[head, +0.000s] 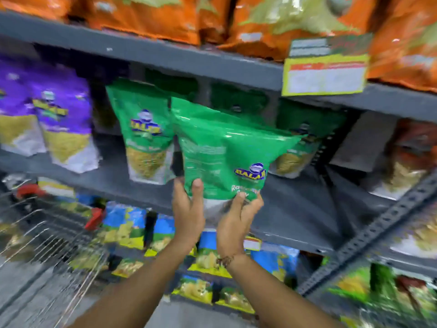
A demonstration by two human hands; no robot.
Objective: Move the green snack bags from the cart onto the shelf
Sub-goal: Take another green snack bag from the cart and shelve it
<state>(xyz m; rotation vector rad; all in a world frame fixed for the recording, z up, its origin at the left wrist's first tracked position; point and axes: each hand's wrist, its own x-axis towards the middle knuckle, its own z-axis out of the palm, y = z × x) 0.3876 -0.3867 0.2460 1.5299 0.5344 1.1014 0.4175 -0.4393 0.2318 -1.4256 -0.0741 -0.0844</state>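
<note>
Both hands hold green snack bags [212, 152] up in front of the grey middle shelf [295, 209]. My left hand [188, 209] grips their lower left edge, and my right hand [238, 218] grips the bottom right corner. At least two bags overlap in the bunch, tilted to the right. More green snack bags stand on the shelf: one upright at the left [144, 129], another behind at the right [305, 138]. The wire cart [47, 235] with red handle parts is at the lower left.
Purple bags [54, 119] fill the shelf's left end and orange bags [165, 17] line the shelf above. A yellow price label [326, 74] hangs from the upper shelf edge. Blue and yellow bags [208, 256] sit on lower shelves. A slotted grey upright [369, 233] runs diagonally at the right.
</note>
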